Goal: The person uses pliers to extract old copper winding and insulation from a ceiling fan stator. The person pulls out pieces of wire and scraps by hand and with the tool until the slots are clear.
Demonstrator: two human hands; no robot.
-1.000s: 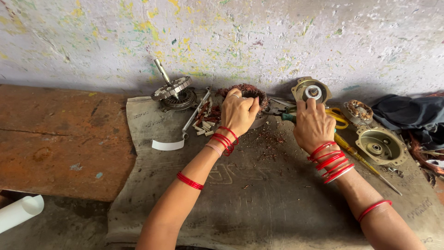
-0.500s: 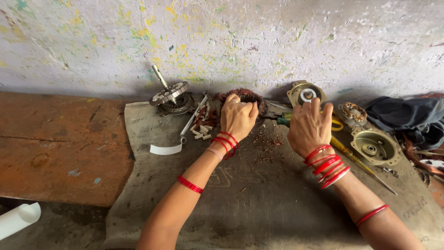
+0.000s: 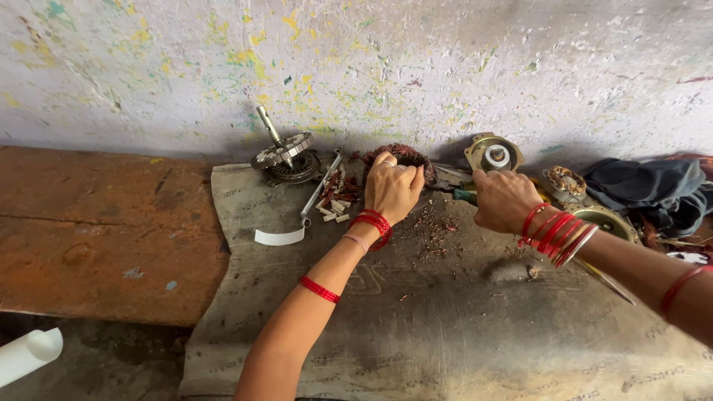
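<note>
Copper-wound stator (image 3: 405, 155), clasped by left hand (image 3: 392, 190), could shift; right hand (image 3: 505, 199) clenching green-handled tool (image 3: 466, 195) might slip.

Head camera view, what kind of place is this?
Probably a small floor-level motor repair workshop: a rotor on its shaft, a copper-wound stator under the left hand, and metal motor end covers lie on a sackcloth mat against a paint-spattered wall.

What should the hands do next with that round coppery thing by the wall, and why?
Probably draw the green-handled tool over to the copper-wound coil and work at its wires. The left hand already grips the coil against the wall, the right hand closes around the tool just beside it, and bits of copper wire lie scattered on the sacking.
</note>
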